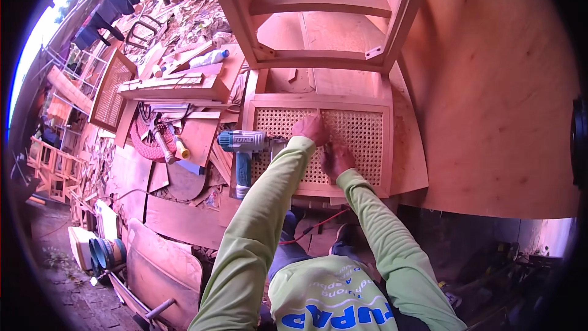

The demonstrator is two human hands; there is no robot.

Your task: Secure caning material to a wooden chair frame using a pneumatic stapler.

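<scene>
A wooden chair frame [318, 64] lies on the work surface, its panel of woven cane [358, 125] facing up inside a wooden border. Down the middle of the cane runs a narrow wooden strip [319, 111]. My left hand [311, 129] is closed over this strip, its fingertips hidden. Just below and to its right, my right hand [335, 159] is closed close to the same strip; whatever sits between its fingers does not show. A blue-and-grey power tool [245, 141] rests at the panel's left edge, beside my left forearm, with its nose over the cane.
Left of the panel, pliers [160, 141], a yellow-handled tool [181, 148] and wood offcuts [171, 87] lie around a round pink woven piece [144, 144]. Another cane panel [112, 92] leans farther left. A large curved plywood sheet [490, 104] stands at right. A red cord [315, 225] hangs below.
</scene>
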